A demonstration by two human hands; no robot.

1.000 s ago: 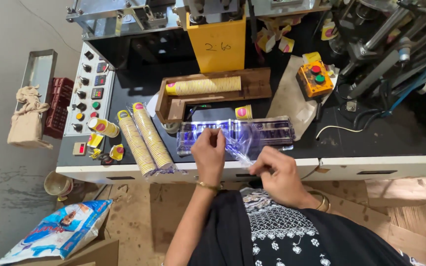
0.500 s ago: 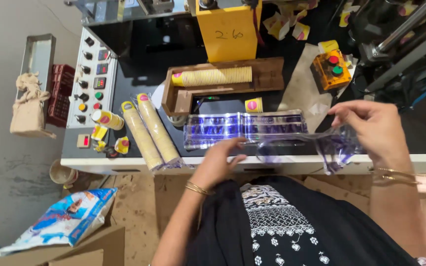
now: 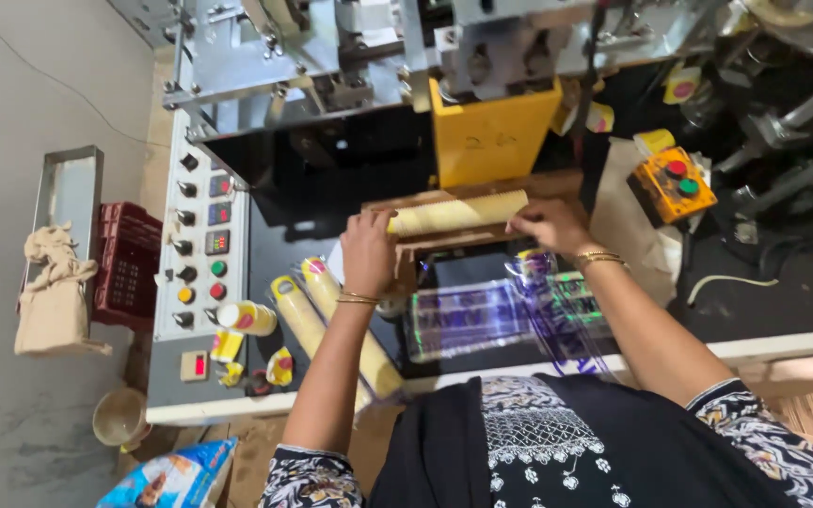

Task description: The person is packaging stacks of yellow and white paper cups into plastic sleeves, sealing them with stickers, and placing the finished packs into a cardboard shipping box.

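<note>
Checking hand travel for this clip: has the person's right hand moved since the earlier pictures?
Yes. The right hand has gone from the clear printed plastic sheet at the table's near edge, up to the right end of the long yellow stack in the wooden tray.

Over on the left, a grey control panel [image 3: 201,254] studded with knobs and coloured buttons. Beside it, a dark red plastic crate [image 3: 127,263]. Up top, a yellow metal guard [image 3: 491,141]. Off right, an orange button box [image 3: 672,183]. Down low, a blue printed bag [image 3: 173,480].
</note>
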